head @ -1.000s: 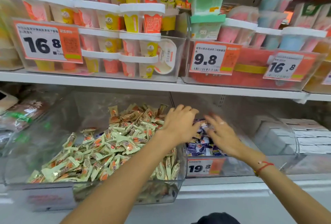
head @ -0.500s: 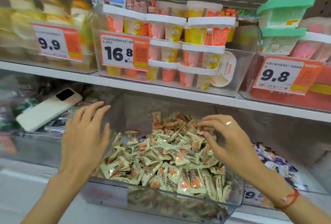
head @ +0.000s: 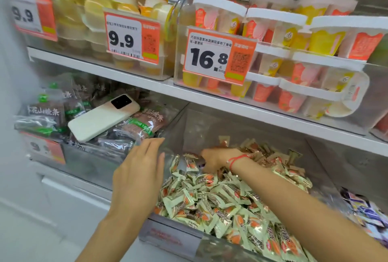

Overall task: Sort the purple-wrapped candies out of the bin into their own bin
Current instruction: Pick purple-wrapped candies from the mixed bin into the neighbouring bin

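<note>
Right grip: fingers dug into the far-left corner of the candy bin, curled around something dark, possibly a purple-wrapped candy; blurred, cannot tell if it is actually held. Left grip: open, flat, fingers spread over the bin's left wall, likely to steady it. Green-and-orange candies heaped just right of the right grip bury any strays. Purple candy bin well to its right. Phone lies on dark packets beyond the left grip.
</note>
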